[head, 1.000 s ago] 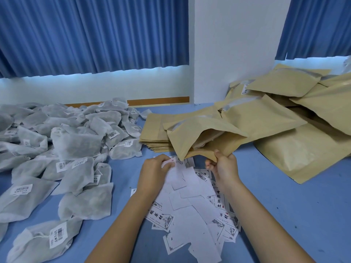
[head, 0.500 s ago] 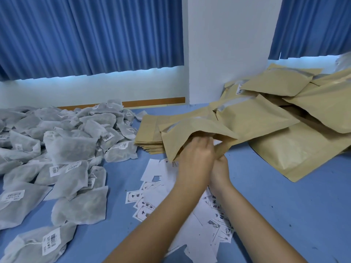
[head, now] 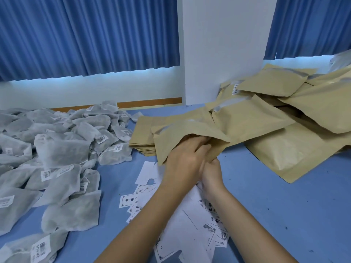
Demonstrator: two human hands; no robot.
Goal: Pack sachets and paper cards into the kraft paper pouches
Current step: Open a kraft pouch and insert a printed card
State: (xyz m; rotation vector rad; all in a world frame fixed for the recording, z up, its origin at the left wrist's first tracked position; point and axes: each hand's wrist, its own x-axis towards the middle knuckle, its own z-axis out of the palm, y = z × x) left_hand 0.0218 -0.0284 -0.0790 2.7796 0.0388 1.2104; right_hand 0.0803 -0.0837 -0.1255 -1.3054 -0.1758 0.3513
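An open kraft pouch point(head: 191, 130) lies tilted over the blue table, its mouth facing me. My left hand point(head: 185, 158) reaches into that mouth, fingertips curled inside; any card in them is hidden. My right hand point(head: 211, 172) sits just right of it and pinches the pouch's lower lip. Loose white paper cards point(head: 190, 226) with black print lie spread under both forearms. Grey mesh sachets point(head: 62, 150) with barcode labels cover the table's left side.
A flat stack of kraft pouches point(head: 142, 135) lies behind the open one. Puffed-up pouches point(head: 284, 114) are heaped at the right against a white pillar point(head: 222, 54). Bare blue tabletop point(head: 284, 215) shows at the right front. Blue curtains hang behind.
My left hand lifted off the card pile, where it pinched a card, and pushed forward into the pouch mouth. My right hand kept hold of the pouch's lip.
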